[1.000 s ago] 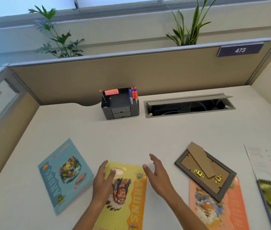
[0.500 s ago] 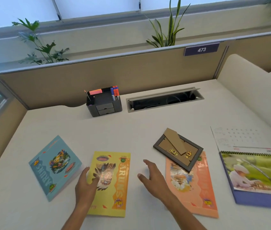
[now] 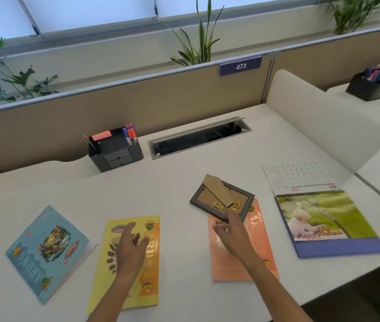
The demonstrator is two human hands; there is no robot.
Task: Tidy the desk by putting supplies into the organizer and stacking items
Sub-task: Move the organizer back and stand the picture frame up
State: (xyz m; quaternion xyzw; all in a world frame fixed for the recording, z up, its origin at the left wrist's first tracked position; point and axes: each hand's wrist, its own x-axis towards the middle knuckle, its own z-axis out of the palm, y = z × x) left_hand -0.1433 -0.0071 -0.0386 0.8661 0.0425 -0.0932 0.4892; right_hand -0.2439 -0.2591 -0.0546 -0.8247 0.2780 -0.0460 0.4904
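Roughly midway, by the look of it. Left hand lay flat, fingers spread, on yellow booklet at lower centre. Right hand hovered over orange booklet, fingers loosely curled at near edge of picture frame; grip unclear. Blue booklet sat lower left, calendar right — nothing stacked yet. Organizer stood upper centre-left, already loaded with markers and sticky notes.

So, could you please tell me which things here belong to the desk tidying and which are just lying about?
Part of the job:
blue book
yellow book
orange book
picture frame
calendar
organizer

Just there:
cable tray
number plate
plants
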